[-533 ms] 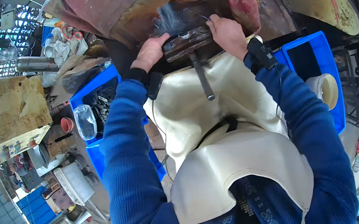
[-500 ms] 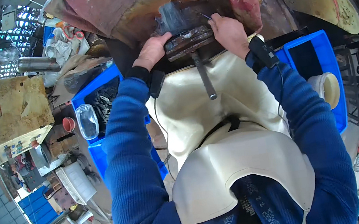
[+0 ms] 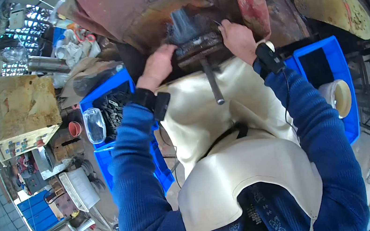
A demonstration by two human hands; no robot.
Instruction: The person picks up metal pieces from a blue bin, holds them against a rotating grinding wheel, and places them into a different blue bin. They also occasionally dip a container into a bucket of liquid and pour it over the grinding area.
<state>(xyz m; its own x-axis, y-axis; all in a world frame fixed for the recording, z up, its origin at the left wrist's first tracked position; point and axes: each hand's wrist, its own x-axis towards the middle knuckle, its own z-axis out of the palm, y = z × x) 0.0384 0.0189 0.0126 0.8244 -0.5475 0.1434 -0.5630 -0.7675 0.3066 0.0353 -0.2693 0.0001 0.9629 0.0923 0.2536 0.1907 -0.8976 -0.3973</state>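
In front of me is a dark, grimy metal block [image 3: 199, 45] like a vise or tool rest, with a round metal bar [image 3: 212, 81] pointing back toward my lap. Behind it stands a grey, smeared-looking upright piece [image 3: 181, 24]. My left hand [image 3: 158, 66] is at the block's left end, fingers drawn together; whatever they may grip is hidden. At the right end my right hand [image 3: 238, 39] pinches a thin dark metal piece [image 3: 218, 23], whose tip points up and left toward the grey piece.
A reddish stained cloth [image 3: 118, 9] hangs behind the block. At left, a blue bin [image 3: 83, 104] holds many small dark metal parts, with a clear plastic tub [image 3: 94, 126] at its edge. At right, another blue bin [image 3: 348, 92] stands beside a cream bucket [image 3: 342, 98].
My left hand has shifted slightly down and its thumb no longer lies over the block's top. The right hand has moved a little, still pinching the thin piece. The view has shifted slightly.
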